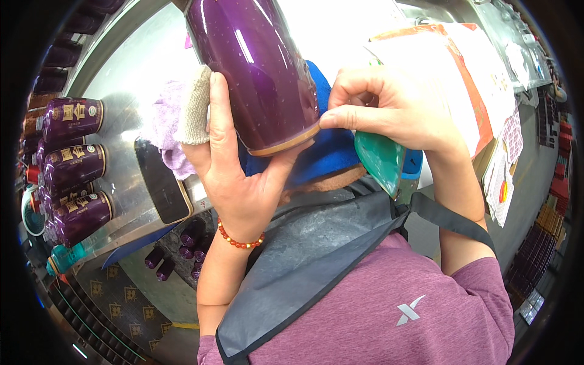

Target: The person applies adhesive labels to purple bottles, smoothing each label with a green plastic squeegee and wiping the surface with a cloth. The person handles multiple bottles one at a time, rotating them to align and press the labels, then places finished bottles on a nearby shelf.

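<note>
A glossy purple bottle is tilted above the work table, its gold-rimmed base toward me. My left hand grips it from below, with the thumb under the base and fingers along the side. A grey knitted cover sits on one of its fingers. The thumb tip of my right hand touches the base's right edge, its fingers curled; whether they pinch anything is hidden. Below the bottle lies a blue cloth, beside a glossy green plastic piece.
Several purple bottles lie at the left of the metal table. A smartphone and a lilac cloth are nearer. White sheets with orange edging lie at right. More bottles stand lower left.
</note>
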A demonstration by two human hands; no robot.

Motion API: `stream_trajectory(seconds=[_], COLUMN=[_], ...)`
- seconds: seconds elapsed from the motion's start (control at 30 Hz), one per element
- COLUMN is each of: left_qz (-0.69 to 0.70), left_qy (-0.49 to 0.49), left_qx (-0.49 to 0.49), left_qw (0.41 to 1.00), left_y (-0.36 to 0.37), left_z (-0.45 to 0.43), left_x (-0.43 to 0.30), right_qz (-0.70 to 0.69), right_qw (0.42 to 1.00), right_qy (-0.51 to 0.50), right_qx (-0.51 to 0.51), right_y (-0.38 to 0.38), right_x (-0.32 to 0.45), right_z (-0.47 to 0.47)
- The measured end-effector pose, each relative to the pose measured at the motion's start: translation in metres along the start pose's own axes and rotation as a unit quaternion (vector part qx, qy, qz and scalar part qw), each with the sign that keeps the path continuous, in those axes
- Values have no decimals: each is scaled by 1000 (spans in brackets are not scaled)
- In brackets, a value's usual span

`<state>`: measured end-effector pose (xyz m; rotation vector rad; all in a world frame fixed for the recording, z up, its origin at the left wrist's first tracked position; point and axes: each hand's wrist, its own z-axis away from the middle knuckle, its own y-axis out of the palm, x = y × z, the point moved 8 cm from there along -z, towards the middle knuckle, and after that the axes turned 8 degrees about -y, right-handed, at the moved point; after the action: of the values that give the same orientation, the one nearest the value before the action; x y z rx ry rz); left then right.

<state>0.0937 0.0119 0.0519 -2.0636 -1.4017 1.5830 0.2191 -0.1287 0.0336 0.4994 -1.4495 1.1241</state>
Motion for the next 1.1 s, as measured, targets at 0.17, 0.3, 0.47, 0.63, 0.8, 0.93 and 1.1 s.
stream_trajectory(seconds=[0.17, 0.3, 0.47, 0.63, 0.8, 0.93, 1.1], left_qz=[35, 78, 57, -52, -122, -97, -70], left_qy=[-20, -33, 23, 147, 233, 150, 68], left_qx=[-1, 0, -54, -75, -79, -83, -59], left_qw=[999, 996, 997, 985, 962, 980, 993], left_y=[-1, 0, -10, -10, 2, 1, -4], left_z=[5, 9, 32, 60, 48, 33, 5], left_x=[16, 27, 14, -11, -29, -26, -10], right_qz=[21, 13, 24, 31, 31, -13, 84], right_qw=[1000, 1000, 1000, 999, 999, 1000, 996], right_qy=[5, -16, -9, 1, -25, -1, 4], right_qx=[17, 9, 9, 20, 18, 17, 5], right_y=[2, 5, 6, 7, 6, 5, -9], right_x=[5, 11, 9, 10, 9, 10, 30], right_z=[-1, -3, -5, -6, -7, -1, 10])
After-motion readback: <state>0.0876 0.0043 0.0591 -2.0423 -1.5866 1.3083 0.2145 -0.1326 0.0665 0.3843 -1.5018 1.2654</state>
